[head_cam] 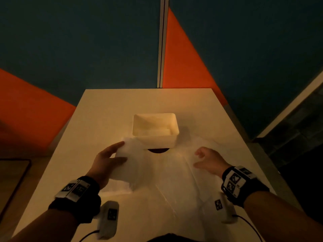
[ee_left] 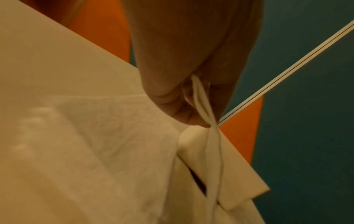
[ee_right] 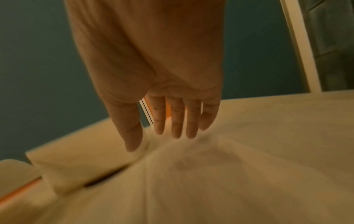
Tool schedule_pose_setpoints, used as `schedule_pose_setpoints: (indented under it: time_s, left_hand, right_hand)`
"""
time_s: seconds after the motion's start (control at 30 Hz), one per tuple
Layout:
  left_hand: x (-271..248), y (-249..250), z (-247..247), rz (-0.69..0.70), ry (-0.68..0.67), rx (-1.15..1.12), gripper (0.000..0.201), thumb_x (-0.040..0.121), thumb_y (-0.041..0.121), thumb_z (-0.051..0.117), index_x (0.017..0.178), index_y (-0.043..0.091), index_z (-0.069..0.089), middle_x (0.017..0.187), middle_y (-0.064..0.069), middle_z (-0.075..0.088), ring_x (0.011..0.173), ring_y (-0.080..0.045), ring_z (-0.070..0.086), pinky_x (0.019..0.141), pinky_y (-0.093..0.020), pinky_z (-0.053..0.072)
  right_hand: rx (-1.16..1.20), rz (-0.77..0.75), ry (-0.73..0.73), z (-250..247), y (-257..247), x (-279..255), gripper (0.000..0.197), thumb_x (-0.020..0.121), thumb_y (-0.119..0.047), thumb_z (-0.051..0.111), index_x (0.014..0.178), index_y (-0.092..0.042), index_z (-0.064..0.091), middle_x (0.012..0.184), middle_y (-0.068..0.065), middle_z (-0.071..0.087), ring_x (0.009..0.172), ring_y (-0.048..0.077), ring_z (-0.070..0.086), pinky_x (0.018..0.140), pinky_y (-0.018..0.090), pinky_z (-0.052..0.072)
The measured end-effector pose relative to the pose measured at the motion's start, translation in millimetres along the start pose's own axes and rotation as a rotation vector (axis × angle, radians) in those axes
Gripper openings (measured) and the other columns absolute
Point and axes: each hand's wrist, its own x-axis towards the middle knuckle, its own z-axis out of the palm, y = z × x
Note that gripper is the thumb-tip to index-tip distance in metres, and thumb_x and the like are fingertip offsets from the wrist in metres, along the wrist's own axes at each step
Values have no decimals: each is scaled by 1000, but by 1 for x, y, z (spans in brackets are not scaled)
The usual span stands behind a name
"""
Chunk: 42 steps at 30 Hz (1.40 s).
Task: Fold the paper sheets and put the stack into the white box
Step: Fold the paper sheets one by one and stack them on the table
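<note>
The table carries everything, and the white box near its middle serves as the landmark. Spread on the near side of the box, and reaching under its front edge, lies the largest paper sheet, thin and creased, still opened out flat; a dark curved patch shows just in front of the box, and what it is cannot be told. To the near left of the box is a smaller folded part of the paper, lifted off the table. Inside the box something pale lies along the bottom, possibly paper already placed there, though the dim light leaves that uncertain.

The left hand is at the near left of the box, and the left wrist view shows its thumb and fingers pinching doubled layers of paper. The right hand, near right of the box, is over the flat sheet with fingers straight and slightly spread, holding nothing; whether the tips touch the paper cannot be told.

By this look the folding is under way rather than finished: one part is doubled over, the big sheet is still unfolded, and putting the stack in the box remains to be done.
</note>
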Motion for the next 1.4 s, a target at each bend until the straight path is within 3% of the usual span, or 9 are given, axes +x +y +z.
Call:
schedule_pose_setpoints:
  time_s: [0.13,0.37,0.63,0.77,0.93,1.03,1.13,1.23,1.4]
  left_hand:
    - [3,-18,-14,-61,139,54,50,81,-4,64,124,20,57,114,-12,55,93,-36,58,78,-42,51]
    - [6,-32,-28,-25,235,463,45,78,-4,66,118,16,64,110,-15,61,89,-29,59,82,-35,47]
    - [9,-35,-30,58,240,648,50,73,-4,69,117,18,65,108,-15,66,84,-27,63,83,-32,48]
    - [15,-41,-38,61,256,691,49,74,-2,68,117,21,65,114,-12,64,89,-26,62,86,-33,48]
    - [18,-44,-40,105,243,933,47,75,8,71,120,20,62,136,-11,47,107,-29,53,97,-37,41]
    - [13,-34,-29,165,254,1229,56,77,30,73,129,30,53,149,-10,28,127,-36,35,105,-44,31]
    - [6,-13,-5,344,105,1105,56,78,35,72,130,33,51,141,0,41,125,-26,40,103,-40,36]
    - [-3,12,25,314,-171,756,62,77,29,75,131,35,46,127,14,49,115,-6,44,98,-23,34]
    - [-12,40,61,267,-439,485,78,71,18,81,133,40,38,128,15,52,114,2,48,79,-1,41]
  right_hand:
    - [-154,167,71,11,20,3,71,73,-40,74,132,-17,42,132,10,41,119,29,46,97,39,44]
    - [-83,300,94,9,36,6,88,61,-37,86,129,-7,40,131,16,47,117,33,49,93,38,48]
    - [13,272,137,9,34,4,55,68,-22,83,112,-4,54,115,15,60,106,31,56,84,32,45]
    - [-6,237,87,5,34,0,23,76,-22,76,70,-15,55,88,10,62,81,22,56,68,25,40]
    - [89,163,144,-4,27,-5,14,79,-13,68,71,-4,63,74,11,61,76,27,59,67,29,44]
    - [110,38,165,-15,8,-11,14,83,-13,65,80,1,65,84,17,66,83,31,62,77,39,51]
    - [133,-189,128,-26,-24,-24,12,84,-11,66,86,0,68,88,17,68,86,30,64,80,41,51]
    - [137,-350,22,-36,-57,-39,11,82,-10,69,90,-4,71,90,16,70,85,27,66,79,40,53]
    - [284,-468,-176,-56,-99,-59,14,81,-2,69,95,-2,70,86,8,71,75,7,64,68,16,51]
